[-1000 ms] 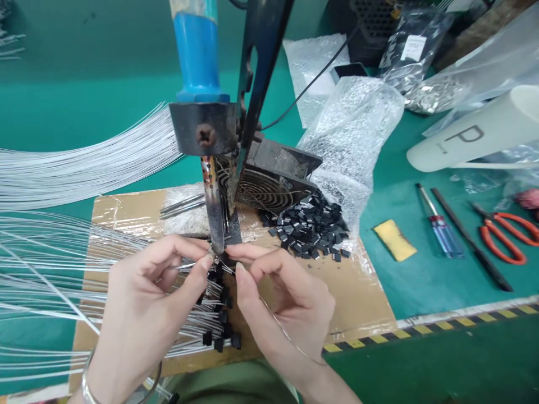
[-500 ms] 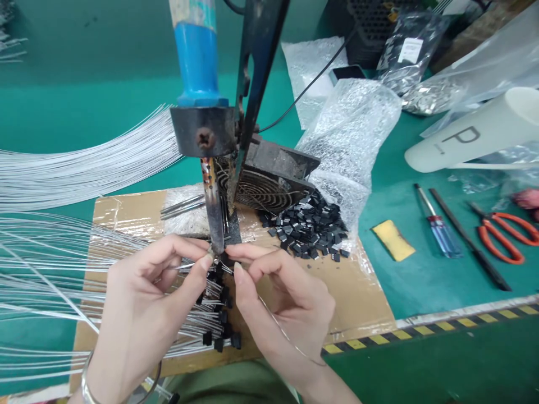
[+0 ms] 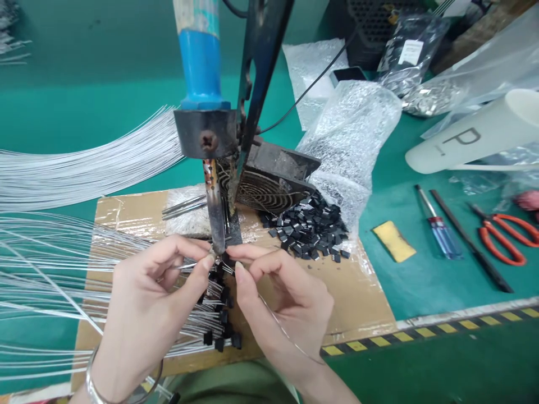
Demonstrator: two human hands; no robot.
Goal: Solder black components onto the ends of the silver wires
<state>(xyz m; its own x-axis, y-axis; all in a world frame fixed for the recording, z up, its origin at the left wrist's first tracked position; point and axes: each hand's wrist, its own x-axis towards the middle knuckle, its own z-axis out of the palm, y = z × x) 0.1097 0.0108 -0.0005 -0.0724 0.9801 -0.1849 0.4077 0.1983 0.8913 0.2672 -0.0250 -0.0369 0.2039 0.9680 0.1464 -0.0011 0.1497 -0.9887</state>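
A soldering iron [image 3: 200, 67] with a blue handle is clamped upright, its dark tip pointing down between my hands. My left hand [image 3: 155, 297] is closed in a pinch on a thin white wire [image 3: 187, 266], its fingertips right beside the iron's tip. On the other side, my right hand [image 3: 286, 303] is closed, with thumb and forefinger close to the tip. A thin silvery solder wire [image 3: 280, 327] runs from its fingers across the palm to the wrist. Small metal ends show between the hands, but the exact joint is mostly hidden by fingertips.
White wires ending in black connectors [image 3: 219, 342] lie on the cardboard [image 3: 353, 297]. A fan [image 3: 269, 179] stands behind the iron, near a pile of black connectors [image 3: 314, 230]. Rightward lie a yellow sponge [image 3: 394, 241], screwdriver [image 3: 442, 233], orange-handled pliers [image 3: 505, 235] and white cup [image 3: 467, 134].
Both hands stay at the iron's tip with almost the same grip. My left hand and wrist have shifted slightly right; the whole view has also moved a little.
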